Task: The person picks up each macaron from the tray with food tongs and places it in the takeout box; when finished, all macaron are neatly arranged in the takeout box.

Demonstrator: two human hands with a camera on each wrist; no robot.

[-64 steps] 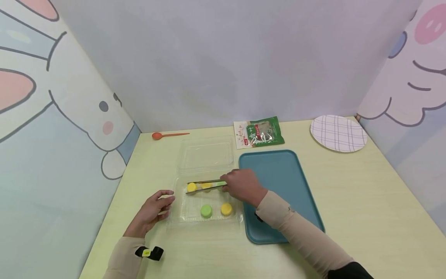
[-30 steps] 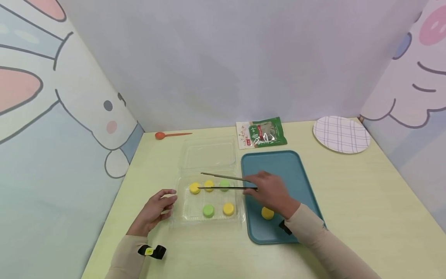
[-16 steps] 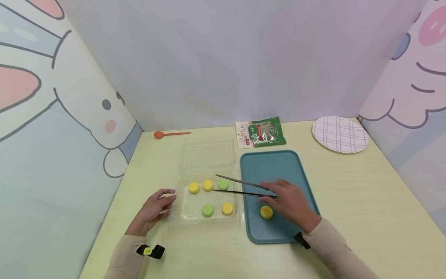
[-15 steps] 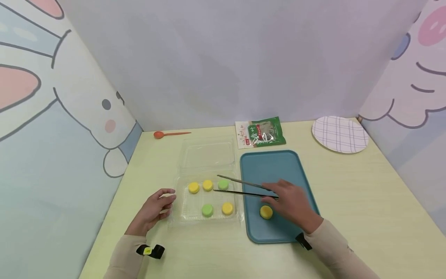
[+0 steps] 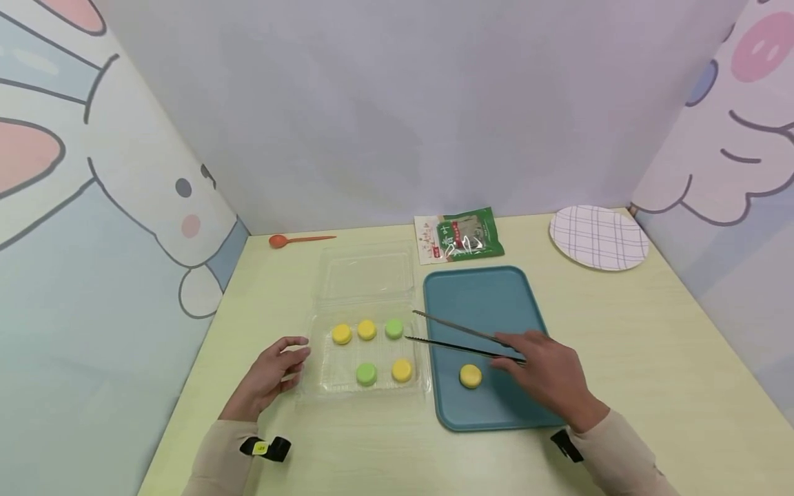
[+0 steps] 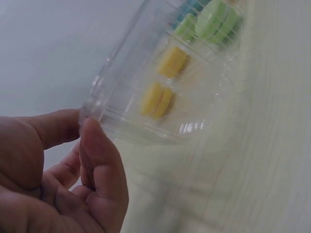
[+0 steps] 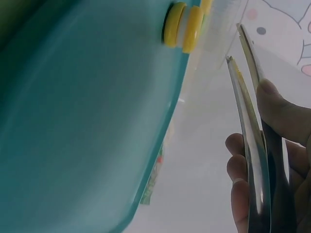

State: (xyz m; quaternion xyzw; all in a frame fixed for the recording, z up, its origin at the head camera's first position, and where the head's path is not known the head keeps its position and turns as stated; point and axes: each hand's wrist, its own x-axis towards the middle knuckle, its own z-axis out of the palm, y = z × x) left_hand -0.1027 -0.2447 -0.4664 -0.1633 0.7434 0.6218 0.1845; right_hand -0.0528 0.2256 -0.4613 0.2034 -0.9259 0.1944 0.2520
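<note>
In the head view, my right hand holds metal tongs above the blue tray. The tongs' arms are spread with nothing between them, and their tips point left toward the clear plastic container. Inside the container, a row of two yellow macarons and a green macaron lies behind another green macaron and a yellow one. A single yellow macaron lies on the tray. My left hand pinches the container's left rim between thumb and finger, as the left wrist view shows.
The container's lid is folded back behind it. At the back of the table are an orange spoon, a green and white packet and a checked plate. Printed walls stand along the back and both sides.
The tongs were around the back-left yellow macaron in the container; they have spread, left it there and moved right over the tray. My left hand has stayed at the rim.
</note>
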